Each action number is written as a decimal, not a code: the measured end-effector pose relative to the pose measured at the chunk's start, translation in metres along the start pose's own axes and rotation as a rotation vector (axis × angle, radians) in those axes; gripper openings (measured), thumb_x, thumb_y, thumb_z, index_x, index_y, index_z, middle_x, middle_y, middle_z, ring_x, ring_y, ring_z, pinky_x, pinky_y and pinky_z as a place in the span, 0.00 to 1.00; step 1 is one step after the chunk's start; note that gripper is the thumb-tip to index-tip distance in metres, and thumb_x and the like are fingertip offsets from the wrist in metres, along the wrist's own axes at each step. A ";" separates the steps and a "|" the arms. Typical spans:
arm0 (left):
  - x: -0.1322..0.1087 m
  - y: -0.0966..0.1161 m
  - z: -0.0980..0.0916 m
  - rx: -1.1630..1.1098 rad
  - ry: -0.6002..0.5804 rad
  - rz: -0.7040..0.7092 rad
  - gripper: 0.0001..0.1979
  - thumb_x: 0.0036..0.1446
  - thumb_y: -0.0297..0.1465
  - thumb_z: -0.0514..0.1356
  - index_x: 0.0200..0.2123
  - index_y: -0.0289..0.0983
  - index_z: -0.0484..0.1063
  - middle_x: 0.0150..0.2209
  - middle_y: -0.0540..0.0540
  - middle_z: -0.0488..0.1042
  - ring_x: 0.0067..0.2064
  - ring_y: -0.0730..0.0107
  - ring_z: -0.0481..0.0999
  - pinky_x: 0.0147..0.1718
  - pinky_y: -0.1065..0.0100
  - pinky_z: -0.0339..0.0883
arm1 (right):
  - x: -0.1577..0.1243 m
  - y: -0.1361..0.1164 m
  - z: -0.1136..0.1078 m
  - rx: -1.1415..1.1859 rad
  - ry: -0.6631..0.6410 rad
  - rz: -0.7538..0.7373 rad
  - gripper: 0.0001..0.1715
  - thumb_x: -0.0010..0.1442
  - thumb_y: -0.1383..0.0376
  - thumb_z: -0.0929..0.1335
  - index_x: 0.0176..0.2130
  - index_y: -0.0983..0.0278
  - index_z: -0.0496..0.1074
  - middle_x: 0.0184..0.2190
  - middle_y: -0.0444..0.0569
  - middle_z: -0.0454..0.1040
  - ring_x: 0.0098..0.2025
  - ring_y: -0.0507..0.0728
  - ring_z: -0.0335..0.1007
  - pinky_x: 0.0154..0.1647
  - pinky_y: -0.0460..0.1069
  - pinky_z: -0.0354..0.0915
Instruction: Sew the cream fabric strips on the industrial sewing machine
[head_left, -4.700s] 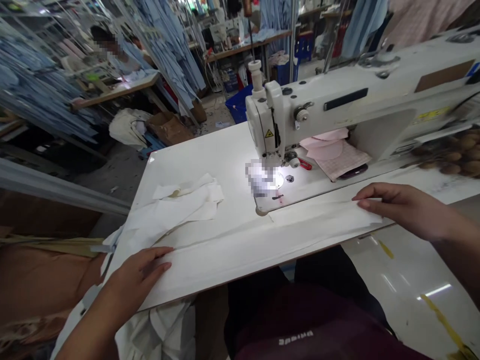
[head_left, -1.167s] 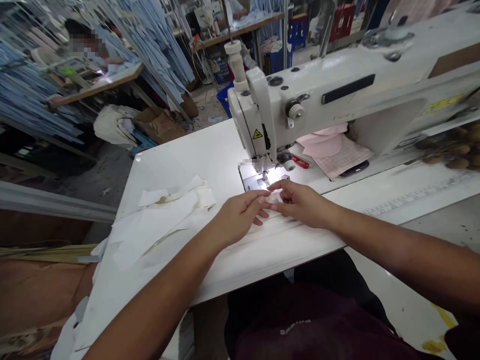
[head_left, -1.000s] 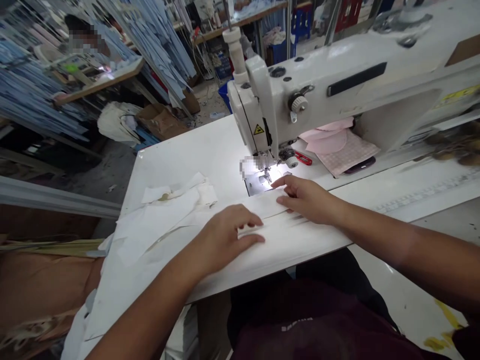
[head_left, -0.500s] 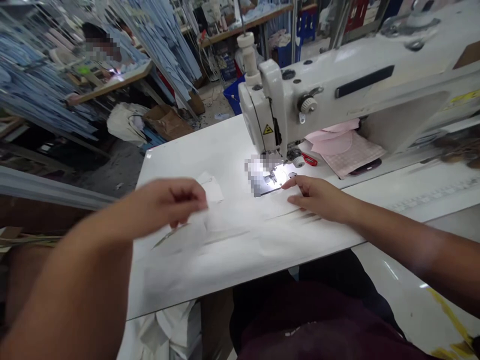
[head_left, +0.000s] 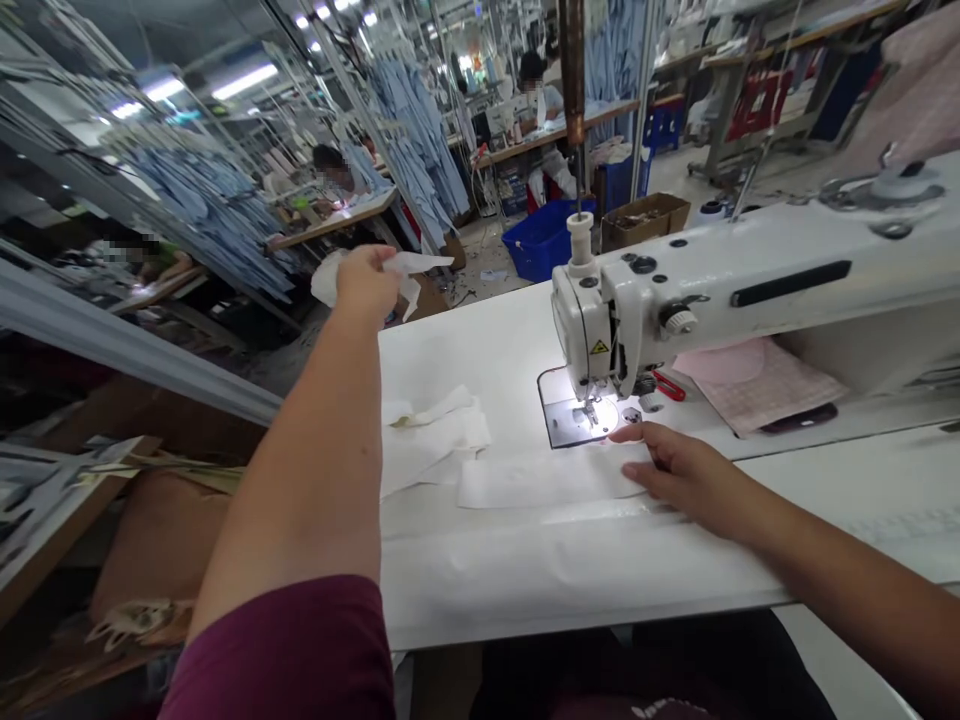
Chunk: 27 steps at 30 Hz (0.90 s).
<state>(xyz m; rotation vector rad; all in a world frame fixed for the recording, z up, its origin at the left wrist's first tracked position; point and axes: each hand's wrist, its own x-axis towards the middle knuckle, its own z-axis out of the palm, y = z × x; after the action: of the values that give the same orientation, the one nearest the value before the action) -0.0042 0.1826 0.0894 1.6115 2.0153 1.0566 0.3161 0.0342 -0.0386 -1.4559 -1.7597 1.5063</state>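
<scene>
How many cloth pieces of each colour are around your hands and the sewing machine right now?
White: 4 (a scrap in the left hand, a bunch on the table, a flat strip under the right hand, a long panel along the near edge)
Pink: 2 (a plain piece, a checked piece)
Total: 6, counting the bunch as one

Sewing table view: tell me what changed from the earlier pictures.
The left hand has swung up and away past the edge of the table, gripping a white cloth scrap. The right hand stayed on the white fabric beside the needle plate, as did the white cloth pile.
</scene>
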 end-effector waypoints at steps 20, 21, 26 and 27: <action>-0.181 -0.001 0.111 0.129 -0.864 0.347 0.24 0.46 0.40 0.65 0.47 0.40 0.68 0.47 0.44 0.72 0.50 0.57 0.67 0.48 0.58 0.63 | -0.007 0.002 0.000 -0.120 0.122 -0.207 0.20 0.55 0.58 0.65 0.48 0.57 0.68 0.21 0.38 0.55 0.25 0.51 0.55 0.27 0.47 0.54; -0.180 -0.001 0.112 0.148 -0.871 0.300 0.21 0.46 0.39 0.65 0.44 0.40 0.70 0.42 0.46 0.73 0.45 0.59 0.70 0.44 0.60 0.65 | -0.008 0.002 -0.001 -0.106 0.131 -0.205 0.20 0.55 0.58 0.65 0.47 0.58 0.68 0.21 0.38 0.57 0.25 0.51 0.56 0.27 0.47 0.55; -0.182 -0.001 0.099 0.122 -0.908 0.125 0.14 0.47 0.39 0.63 0.39 0.42 0.70 0.26 0.55 0.70 0.28 0.71 0.68 0.27 0.70 0.61 | -0.007 -0.003 -0.002 0.104 0.067 -0.161 0.20 0.53 0.60 0.66 0.46 0.61 0.64 0.27 0.42 0.67 0.29 0.52 0.63 0.29 0.47 0.58; -0.182 -0.002 0.095 0.106 -0.917 0.117 0.14 0.48 0.39 0.61 0.40 0.43 0.70 0.24 0.56 0.69 0.26 0.72 0.67 0.25 0.71 0.59 | -0.007 -0.005 -0.001 0.135 0.061 -0.154 0.20 0.53 0.60 0.67 0.46 0.62 0.63 0.27 0.42 0.68 0.29 0.52 0.63 0.28 0.47 0.58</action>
<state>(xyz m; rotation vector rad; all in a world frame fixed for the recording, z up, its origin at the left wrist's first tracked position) 0.1119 0.0426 -0.0065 1.8101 1.3655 0.1382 0.3174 0.0293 -0.0315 -1.2572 -1.6602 1.4559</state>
